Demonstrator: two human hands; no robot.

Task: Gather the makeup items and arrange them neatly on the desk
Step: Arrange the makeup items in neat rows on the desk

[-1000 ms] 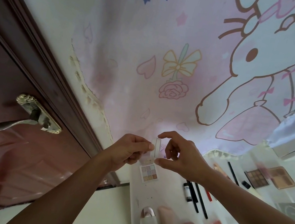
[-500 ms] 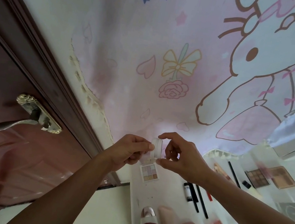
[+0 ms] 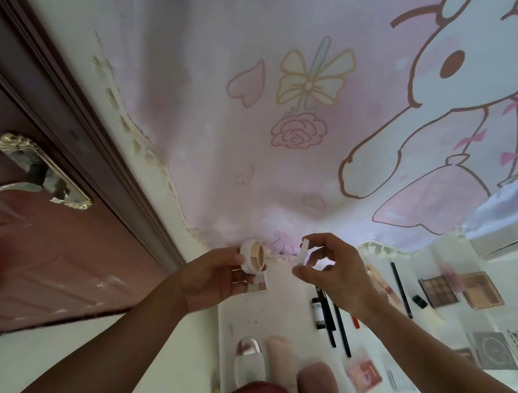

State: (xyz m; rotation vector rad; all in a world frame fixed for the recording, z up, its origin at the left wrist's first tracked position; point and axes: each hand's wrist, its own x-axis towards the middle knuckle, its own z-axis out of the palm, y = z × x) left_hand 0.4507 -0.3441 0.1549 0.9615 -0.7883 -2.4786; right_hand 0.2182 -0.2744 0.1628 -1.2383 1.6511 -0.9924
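A small round pot [image 3: 252, 257] of beige product is held open and tilted above the counter [image 3: 278, 314], its body pinched in the grip of the left hand [image 3: 213, 280]. Its white lid [image 3: 303, 252] is pinched edge-on in the right hand [image 3: 338, 276], just beside it. If brought on misaligned, the lid could be seated crooked and dropped among the 2 black pencils [image 3: 342, 332] below.

A dark red door [image 3: 43, 255] adjoins a pink cartoon curtain [image 3: 271, 77].
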